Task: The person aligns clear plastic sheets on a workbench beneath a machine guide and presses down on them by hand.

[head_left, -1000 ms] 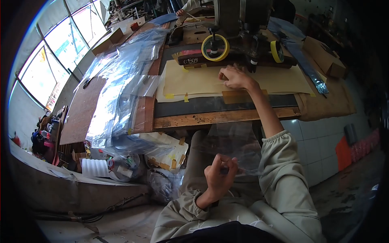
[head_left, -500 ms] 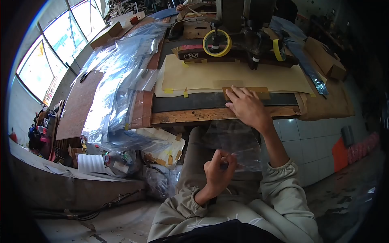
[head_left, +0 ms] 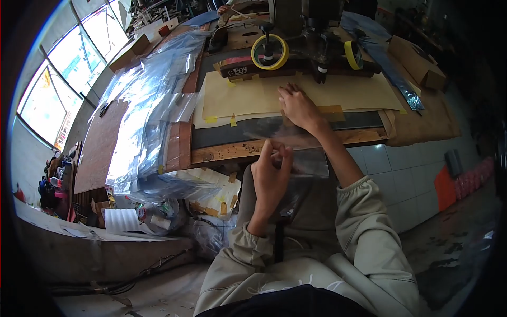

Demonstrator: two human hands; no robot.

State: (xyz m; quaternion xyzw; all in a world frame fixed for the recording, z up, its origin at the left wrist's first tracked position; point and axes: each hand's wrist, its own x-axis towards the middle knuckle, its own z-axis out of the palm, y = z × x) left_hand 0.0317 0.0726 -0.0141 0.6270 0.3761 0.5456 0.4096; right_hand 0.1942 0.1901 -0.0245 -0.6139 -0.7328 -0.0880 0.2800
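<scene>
My left hand [head_left: 271,171], fingers pinched together, holds a clear plastic sheet [head_left: 310,165] in front of the table's wooden edge. The sheet spreads to the right of that hand and partly over the edge. Farther up, my right hand [head_left: 300,108] rests with its fingers spread on the cream paper [head_left: 348,92], left of a brown tape strip [head_left: 331,112]. Behind the paper lies a dark machine bar [head_left: 237,71] with yellow tape rolls [head_left: 284,55] above it. Small yellow tape pieces [head_left: 210,119] stick to the paper's near edge.
Clear plastic sleeves [head_left: 140,127] are piled along the table's left side. An open cardboard box [head_left: 417,62] and blue plastic [head_left: 388,66] are at the right. Another person's hand [head_left: 224,9] shows at the far side. A white foam roll [head_left: 121,220] lies lower left.
My left hand has risen towards the table edge with the clear sheet. My right hand moved back to the tape strip, then forward again onto the paper. The view has shifted slightly.
</scene>
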